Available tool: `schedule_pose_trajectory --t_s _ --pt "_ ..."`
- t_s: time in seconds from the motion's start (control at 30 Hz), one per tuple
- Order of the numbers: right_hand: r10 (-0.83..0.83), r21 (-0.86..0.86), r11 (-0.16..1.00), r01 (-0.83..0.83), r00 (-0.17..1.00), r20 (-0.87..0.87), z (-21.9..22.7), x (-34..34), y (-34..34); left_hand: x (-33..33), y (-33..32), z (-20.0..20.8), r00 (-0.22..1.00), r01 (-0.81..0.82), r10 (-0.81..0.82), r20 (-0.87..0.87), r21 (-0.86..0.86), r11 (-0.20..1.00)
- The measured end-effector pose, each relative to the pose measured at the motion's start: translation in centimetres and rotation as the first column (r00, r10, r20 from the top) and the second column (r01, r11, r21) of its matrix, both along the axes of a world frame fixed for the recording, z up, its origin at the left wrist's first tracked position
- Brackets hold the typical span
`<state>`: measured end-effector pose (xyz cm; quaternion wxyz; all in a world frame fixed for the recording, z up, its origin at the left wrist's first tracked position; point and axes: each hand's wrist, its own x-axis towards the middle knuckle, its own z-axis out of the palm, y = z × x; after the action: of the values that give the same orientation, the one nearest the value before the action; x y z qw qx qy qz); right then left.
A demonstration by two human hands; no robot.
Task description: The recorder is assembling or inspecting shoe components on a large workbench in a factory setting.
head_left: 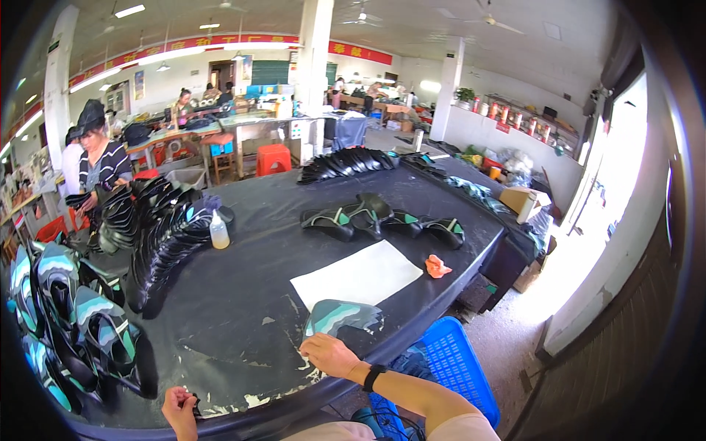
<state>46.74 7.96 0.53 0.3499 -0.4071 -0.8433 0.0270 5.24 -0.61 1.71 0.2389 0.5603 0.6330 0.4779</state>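
My right hand (331,354) is closed on the near edge of a flat shoe upper piece (340,314) with teal, pale blue and grey waves. The piece lies on the black-covered table, overlapping the near edge of a white sheet (368,268). Farther left, at the table's near edge, my left hand (179,413) is closed, its fingers curled around something small and dark that I cannot make out. Beyond the sheet several black shoe uppers (368,213) with green trim lie in a row. A crumpled orange wad (437,266) sits right of the sheet.
Stacked wave-patterned uppers (99,316) and a long row of black ones (158,253) fill the left side. A squeeze bottle (219,230) with amber liquid stands beside them. More black uppers (349,163) lie at the far edge. A blue basket (460,360) is at right; a co-worker (103,158) stands far left.
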Motion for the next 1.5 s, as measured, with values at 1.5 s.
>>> schedule_pose_trajectory --t_s 1.5 --pt "0.037 -0.323 0.939 -0.12 0.967 -0.253 4.1 1.5 -0.1 0.7 0.5 -0.2 0.938 -0.067 0.075 -0.338 0.037 0.997"
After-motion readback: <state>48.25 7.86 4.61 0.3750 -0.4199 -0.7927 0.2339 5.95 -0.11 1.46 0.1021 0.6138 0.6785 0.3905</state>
